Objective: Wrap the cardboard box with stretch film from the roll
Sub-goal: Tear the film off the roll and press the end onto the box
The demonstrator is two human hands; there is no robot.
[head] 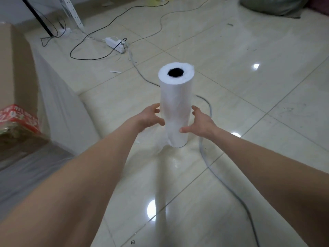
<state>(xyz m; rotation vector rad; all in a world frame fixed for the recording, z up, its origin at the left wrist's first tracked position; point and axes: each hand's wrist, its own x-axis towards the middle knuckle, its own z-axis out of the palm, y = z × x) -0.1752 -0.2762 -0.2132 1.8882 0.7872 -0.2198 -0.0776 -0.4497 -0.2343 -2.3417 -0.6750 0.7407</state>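
One glossy beige tiled floor. One large brown cardboard box at far left, its side veiled in clear film. One white cylindrical roll of stretch film, upright on the floor at centre, well apart from the box. Two hands: left hand and right hand flank the roll, fingers spread wide, tips at its sides, not yet gripping. One red printed carton beside the box. One grey cable. One white power strip.

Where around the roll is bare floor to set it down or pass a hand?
Free: tiles right of the grey cable, toward the grey bag; also tiles just this side of the roll. Crowded: cords around the power strip behind it; the cardboard box closes the left.
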